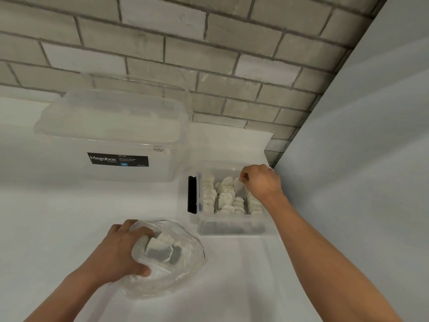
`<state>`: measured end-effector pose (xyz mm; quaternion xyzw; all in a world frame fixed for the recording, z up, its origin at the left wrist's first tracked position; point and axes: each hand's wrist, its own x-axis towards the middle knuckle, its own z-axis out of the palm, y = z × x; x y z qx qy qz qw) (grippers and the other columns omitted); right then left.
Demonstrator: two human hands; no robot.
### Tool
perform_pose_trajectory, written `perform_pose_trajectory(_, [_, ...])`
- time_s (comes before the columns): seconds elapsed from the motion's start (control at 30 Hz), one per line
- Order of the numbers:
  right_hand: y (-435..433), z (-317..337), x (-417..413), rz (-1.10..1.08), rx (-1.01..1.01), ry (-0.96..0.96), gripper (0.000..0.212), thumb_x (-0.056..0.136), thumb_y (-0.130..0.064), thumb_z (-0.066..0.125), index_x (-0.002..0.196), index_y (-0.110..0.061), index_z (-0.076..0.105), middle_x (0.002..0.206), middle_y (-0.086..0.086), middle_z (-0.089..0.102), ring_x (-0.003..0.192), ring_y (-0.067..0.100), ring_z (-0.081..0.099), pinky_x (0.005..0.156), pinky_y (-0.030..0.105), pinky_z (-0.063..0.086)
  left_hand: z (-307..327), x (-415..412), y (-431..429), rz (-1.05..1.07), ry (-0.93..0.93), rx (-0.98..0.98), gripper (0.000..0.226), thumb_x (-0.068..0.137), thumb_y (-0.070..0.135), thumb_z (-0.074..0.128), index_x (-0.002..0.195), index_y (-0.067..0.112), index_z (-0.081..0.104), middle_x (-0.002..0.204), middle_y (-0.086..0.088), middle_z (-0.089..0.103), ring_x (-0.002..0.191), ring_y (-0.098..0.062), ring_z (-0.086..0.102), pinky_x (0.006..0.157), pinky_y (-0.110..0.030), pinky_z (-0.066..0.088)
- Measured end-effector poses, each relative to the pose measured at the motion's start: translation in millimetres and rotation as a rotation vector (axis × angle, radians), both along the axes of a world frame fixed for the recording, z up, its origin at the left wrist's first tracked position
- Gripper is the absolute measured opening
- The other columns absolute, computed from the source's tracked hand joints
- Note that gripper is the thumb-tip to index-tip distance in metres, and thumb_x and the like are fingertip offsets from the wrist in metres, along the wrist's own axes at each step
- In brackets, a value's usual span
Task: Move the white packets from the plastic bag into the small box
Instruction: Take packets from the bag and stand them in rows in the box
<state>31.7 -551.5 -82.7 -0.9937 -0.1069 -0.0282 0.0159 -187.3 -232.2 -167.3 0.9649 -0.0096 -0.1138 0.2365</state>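
A clear plastic bag point(183, 263) lies on the white table in front of me with a few white packets point(160, 248) inside. My left hand point(120, 252) grips the bag's left side, fingers curled over its edge. To the right stands the small clear box point(232, 226), open, with rows of white packets point(222, 198) standing in it. My right hand point(261, 181) hovers over the box's far right part and pinches one white packet point(239, 185) between thumb and fingers, the packet hanging down among the rows.
A large clear lidded storage box point(111, 135) with a black Megabox label stands at the back left. The small box's black latch point(192, 194) sticks out on its left. A brick wall runs behind, and a pale blue wall point(359, 159) closes off the right.
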Motion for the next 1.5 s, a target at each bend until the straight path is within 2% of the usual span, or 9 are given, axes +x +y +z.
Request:
perform_pose_trajectory(0.27, [4.4, -3.4, 0.3, -0.107, 0.108, 0.072, 0.024, 0.091, -0.016, 0.056, 0.086, -0.035, 0.07, 0.102, 0.0, 0.071, 0.093, 0.028, 0.065, 0.071, 0.031, 0.051, 5.8, -1.6, -2.0, -0.023, -0.023, -0.024, 0.079, 0.05, 0.06, 0.077, 0.124, 0.051, 0.05, 0.125, 0.016, 0.037, 0.112, -0.007, 0.033, 0.095, -0.017, 0.021])
perform_pose_trajectory(0.43, [6.7, -7.9, -0.6, -0.134, 0.044, 0.032, 0.011, 0.095, -0.027, 0.063, 0.097, -0.031, 0.074, 0.106, 0.007, 0.071, 0.097, 0.03, 0.065, 0.073, 0.033, 0.05, 5.0, -1.1, -1.3, -0.039, -0.038, -0.012, 0.082, 0.05, 0.061, 0.073, 0.127, 0.047, 0.051, 0.128, 0.014, 0.04, 0.125, -0.008, 0.034, 0.098, -0.017, 0.019])
perform_pose_trajectory(0.6, [7.0, 13.4, -13.1, -0.18, 0.06, -0.027, 0.026, 0.093, -0.043, 0.068, 0.113, -0.028, 0.073, 0.11, 0.009, 0.071, 0.105, 0.034, 0.065, 0.083, 0.038, 0.053, -6.4, 0.8, 2.7, -0.044, -0.045, 0.02, 0.085, 0.046, 0.069, 0.067, 0.126, 0.046, 0.05, 0.128, 0.014, 0.046, 0.13, -0.01, 0.036, 0.104, -0.024, 0.026])
perform_pose_trajectory(0.83, [25.3, 63.8, -96.8, -0.152, 0.677, -0.203, 0.011, 0.085, -0.036, 0.079, 0.091, -0.027, 0.077, 0.083, -0.019, 0.073, 0.07, 0.004, 0.064, 0.073, 0.022, 0.051, -13.9, 1.1, 5.5, -0.052, -0.04, 0.044, 0.087, 0.047, 0.073, 0.063, 0.128, 0.046, 0.047, 0.132, 0.012, 0.048, 0.128, -0.015, 0.038, 0.106, -0.028, 0.029])
perform_pose_trajectory(1.0, [85.2, 48.7, -189.2, 0.058, 0.955, 0.12, 0.007, 0.083, -0.022, 0.083, 0.086, -0.027, 0.079, 0.084, -0.02, 0.074, 0.076, 0.006, 0.068, 0.068, 0.015, 0.052, -14.7, 1.2, 6.2, -0.098, -0.072, 0.086, 0.082, 0.051, 0.071, 0.067, 0.125, 0.039, 0.049, 0.132, 0.006, 0.051, 0.129, -0.016, 0.038, 0.103, -0.029, 0.026])
perform_pose_trajectory(1.13, [117.3, -5.0, -217.8, 0.167, 0.712, 0.438, 0.013, 0.09, -0.021, 0.074, 0.097, -0.029, 0.08, 0.092, -0.02, 0.075, 0.087, 0.001, 0.069, 0.08, 0.018, 0.053, -22.5, 0.1, 8.4, -0.069, -0.045, 0.041, 0.08, 0.049, 0.074, 0.067, 0.12, 0.044, 0.046, 0.13, 0.006, 0.051, 0.128, -0.023, 0.041, 0.102, -0.033, 0.034])
perform_pose_trajectory(1.27, [127.7, -46.4, -216.2, 0.101, 0.303, 0.327, 0.022, 0.093, -0.016, 0.059, 0.103, -0.023, 0.077, 0.099, -0.006, 0.076, 0.094, 0.02, 0.067, 0.08, 0.032, 0.052, -29.6, 0.6, 8.4, -0.045, -0.037, 0.031, 0.077, 0.047, 0.079, 0.056, 0.117, 0.049, 0.046, 0.129, 0.01, 0.051, 0.128, -0.024, 0.04, 0.098, -0.028, 0.031])
perform_pose_trajectory(1.4, [130.3, -55.8, -209.6, -0.012, 0.206, 0.331, 0.026, 0.089, -0.021, 0.061, 0.065, -0.014, 0.054, 0.066, 0.0, 0.056, 0.071, 0.025, 0.053, 0.058, 0.03, 0.033, -20.9, 0.8, -1.5, 0.059, -0.009, -0.063, 0.062, 0.059, 0.081, 0.047, 0.11, 0.048, 0.057, 0.134, 0.009, 0.048, 0.136, -0.023, 0.034, 0.102, -0.032, 0.035])
perform_pose_trajectory(1.5, [134.3, -59.2, -207.4, -0.016, 0.231, 0.321, 0.032, 0.088, -0.023, 0.064, 0.062, -0.015, 0.049, 0.063, -0.003, 0.05, 0.067, 0.022, 0.051, 0.057, 0.029, 0.031, -21.1, 2.6, -1.2, 0.082, 0.019, -0.103, 0.048, 0.069, 0.071, 0.041, 0.109, 0.05, 0.058, 0.139, 0.006, 0.046, 0.139, -0.024, 0.031, 0.104, -0.034, 0.034])
